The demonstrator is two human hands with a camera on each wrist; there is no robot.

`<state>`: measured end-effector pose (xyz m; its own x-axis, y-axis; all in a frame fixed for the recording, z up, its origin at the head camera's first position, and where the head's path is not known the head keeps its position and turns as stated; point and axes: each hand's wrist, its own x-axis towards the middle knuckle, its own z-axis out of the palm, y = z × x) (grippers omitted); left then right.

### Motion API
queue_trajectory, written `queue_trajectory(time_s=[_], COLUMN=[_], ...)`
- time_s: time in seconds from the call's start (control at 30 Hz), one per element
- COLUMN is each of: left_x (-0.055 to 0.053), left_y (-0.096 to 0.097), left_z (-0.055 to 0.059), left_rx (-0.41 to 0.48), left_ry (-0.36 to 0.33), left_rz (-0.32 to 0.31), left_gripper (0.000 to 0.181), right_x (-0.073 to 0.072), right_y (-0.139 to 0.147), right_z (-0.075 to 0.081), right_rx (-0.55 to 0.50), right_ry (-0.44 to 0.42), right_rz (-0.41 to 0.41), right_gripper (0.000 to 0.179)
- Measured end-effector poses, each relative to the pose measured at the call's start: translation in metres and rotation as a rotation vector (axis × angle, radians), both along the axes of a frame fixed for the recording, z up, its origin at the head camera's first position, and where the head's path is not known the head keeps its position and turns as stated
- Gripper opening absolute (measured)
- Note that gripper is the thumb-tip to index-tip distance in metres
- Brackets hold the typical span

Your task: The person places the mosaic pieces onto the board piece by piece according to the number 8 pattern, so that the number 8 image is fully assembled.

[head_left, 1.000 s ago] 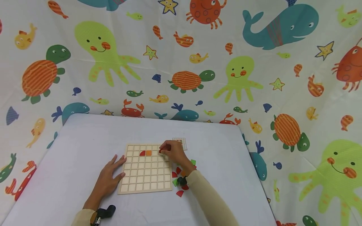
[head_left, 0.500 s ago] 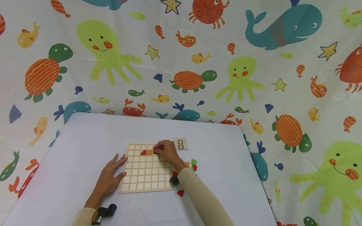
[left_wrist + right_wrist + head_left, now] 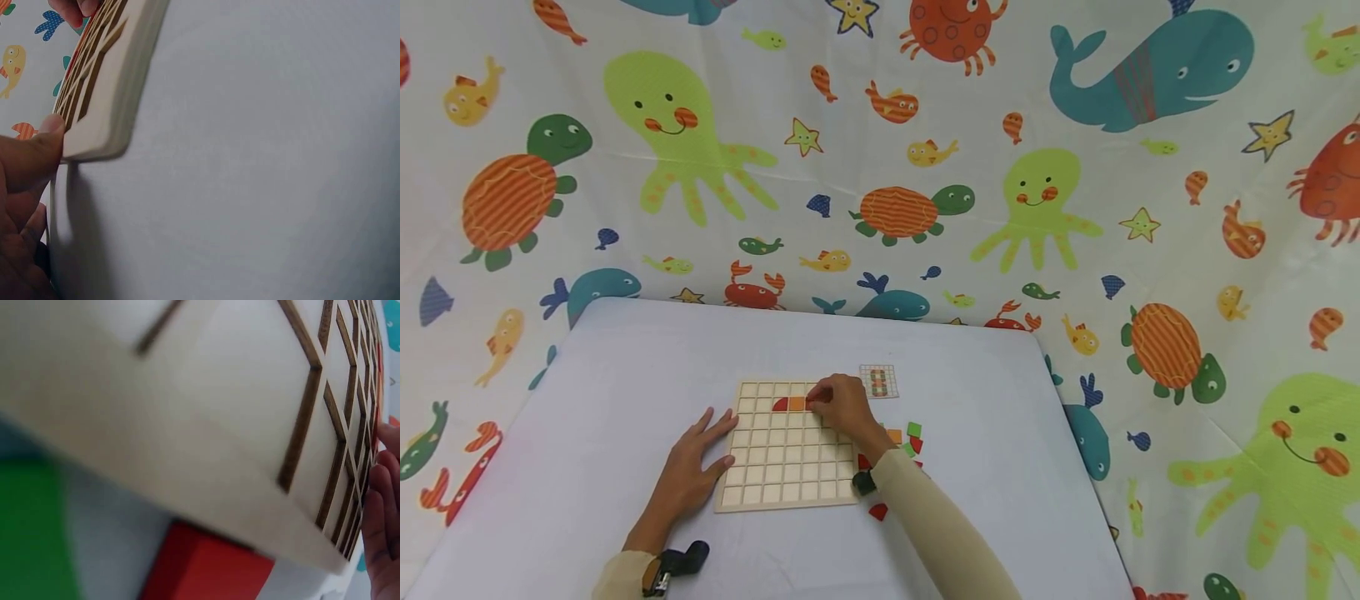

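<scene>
A wooden grid board point(image 3: 773, 457) lies on the white table. In its second row from the back sit a red quarter-circle piece point(image 3: 781, 405) and, right beside it, an orange square piece point(image 3: 797, 403). My right hand point(image 3: 847, 410) pinches a small red piece point(image 3: 808, 402) at the cell just right of the orange square; fingers hide most of it. My left hand point(image 3: 688, 471) rests at the board's left edge with fingers spread. In the left wrist view the thumb point(image 3: 51, 128) touches the board's corner.
Right of the board lie several loose pieces, among them a green square point(image 3: 913, 429), an orange one point(image 3: 894, 436) and a red quarter-circle point(image 3: 878, 512). The right forearm covers some. A pattern card point(image 3: 879, 381) lies behind the board's right corner. A sea-animal cloth hangs behind the table.
My right hand has moved left over the board with the red piece, to the cell beside the orange square, uncovering the card. Over the last half second it barely shifts. The left hand stays put.
</scene>
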<state>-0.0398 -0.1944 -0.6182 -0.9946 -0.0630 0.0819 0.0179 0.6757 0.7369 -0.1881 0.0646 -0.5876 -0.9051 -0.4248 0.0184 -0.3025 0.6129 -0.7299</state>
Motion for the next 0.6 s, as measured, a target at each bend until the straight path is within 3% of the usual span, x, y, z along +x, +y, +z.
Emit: queue_trajectory(time_s=[0.2, 0.43, 0.6], left_x=[0.001, 0.000, -0.001], left_y=[-0.001, -0.001, 0.000], left_z=[-0.001, -0.003, -0.003], left_rx=[0.001, -0.013, -0.013], left_ry=[0.004, -0.001, -0.004], left_rz=[-0.002, 0.002, -0.001], left_gripper=[0.069, 0.070, 0.069], right_x=[0.000, -0.006, -0.001], right_y=[0.019, 0.055, 0.083], right_z=[0.003, 0.010, 0.014], right_rx=[-0.111, -0.127, -0.145], right_ry=[-0.018, 0.011, -0.030], right_rz=[-0.051, -0.121, -0.185], right_gripper=[0.011, 0.016, 0.017])
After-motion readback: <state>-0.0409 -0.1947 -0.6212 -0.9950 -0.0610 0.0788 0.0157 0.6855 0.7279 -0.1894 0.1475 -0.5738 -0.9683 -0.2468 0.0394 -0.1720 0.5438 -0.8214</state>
